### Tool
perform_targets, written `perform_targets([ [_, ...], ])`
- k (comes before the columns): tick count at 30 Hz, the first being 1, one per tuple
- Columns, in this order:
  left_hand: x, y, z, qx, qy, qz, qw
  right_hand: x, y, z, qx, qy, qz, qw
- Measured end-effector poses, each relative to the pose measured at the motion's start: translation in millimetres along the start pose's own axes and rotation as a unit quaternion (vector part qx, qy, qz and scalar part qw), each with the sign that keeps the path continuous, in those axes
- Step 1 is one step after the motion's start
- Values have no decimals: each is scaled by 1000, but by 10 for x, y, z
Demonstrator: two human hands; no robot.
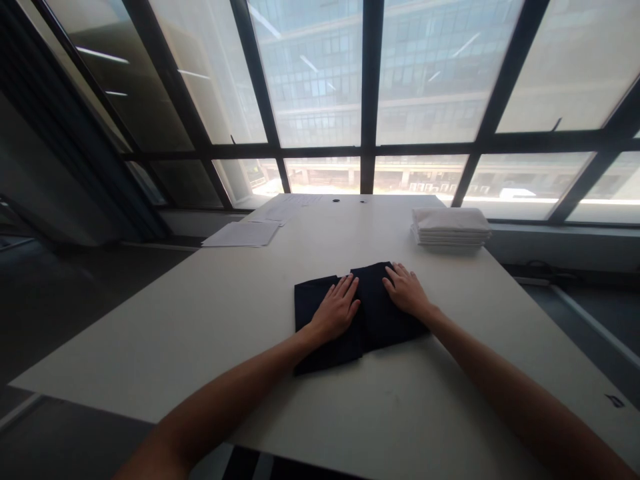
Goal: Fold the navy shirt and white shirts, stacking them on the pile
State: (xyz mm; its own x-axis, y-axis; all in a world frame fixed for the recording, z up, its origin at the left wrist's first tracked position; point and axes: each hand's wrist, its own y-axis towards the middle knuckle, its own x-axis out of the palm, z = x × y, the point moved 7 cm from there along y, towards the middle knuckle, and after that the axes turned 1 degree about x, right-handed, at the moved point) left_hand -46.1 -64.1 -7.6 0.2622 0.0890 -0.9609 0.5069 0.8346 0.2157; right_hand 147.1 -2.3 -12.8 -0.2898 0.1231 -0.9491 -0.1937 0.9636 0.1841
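A folded dark navy garment (380, 327) lies flat on the white table (200, 327), in two panels that meet near its middle. It could be shorts or trousers, but I cannot tell which. My left hand (336, 310) rests flat on the left panel close to the middle seam, fingers stretched out. On the right panel's upper right edge lies my right hand (406, 291), palm down with its fingers extended. Neither hand grips the cloth. Parts of the garment are hidden beneath both hands and my left wrist.
A stack of folded white cloths (450, 228) sits at the table's right edge. Sheets of paper (243, 234) lie at the far left. A small dark mark or object (615, 401) is near the right edge. Tall windows (320, 73) stand beyond the table.
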Motion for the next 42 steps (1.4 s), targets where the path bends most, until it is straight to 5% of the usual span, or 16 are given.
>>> perform_targets([
  [5,71,-40,174,57,14,-51,997,88,-25,-170,-66,32,-22,997],
  [9,53,-56,170,39,13,-60,997,-82,-8,174,31,73,19,997],
  [12,49,-57,154,18,16,-67,997,-175,-32,481,131,144,-25,980],
  [15,61,-59,149,3,15,-71,997,-158,-120,580,186,281,-134,932],
  [18,68,-65,139,-4,-4,-65,998,-182,-210,400,159,458,-229,844],
  [21,57,-62,96,-16,-44,-48,998,-378,-230,125,104,578,-235,774],
  [25,-20,-20,-33,-54,-141,-4,988,-661,-221,-304,82,623,-209,750],
  [28,-114,14,-202,-97,-244,29,964,-785,-192,-689,78,611,-186,765],
  [30,-148,20,-343,-129,-359,24,924,-782,-169,-938,86,588,-169,786],
  [35,-181,-59,-809,-261,-659,2,705,-467,-164,-1552,49,510,-191,837],
  [37,-211,-95,-988,-305,-694,-4,652,-274,-180,-1740,-6,464,-216,859],
  [39,-259,-120,-1155,-333,-686,5,647,-147,-157,-1797,-62,402,-174,897],
  [42,-344,-184,-1384,-376,-597,56,706,-72,-75,-1651,-93,298,-15,950],
])
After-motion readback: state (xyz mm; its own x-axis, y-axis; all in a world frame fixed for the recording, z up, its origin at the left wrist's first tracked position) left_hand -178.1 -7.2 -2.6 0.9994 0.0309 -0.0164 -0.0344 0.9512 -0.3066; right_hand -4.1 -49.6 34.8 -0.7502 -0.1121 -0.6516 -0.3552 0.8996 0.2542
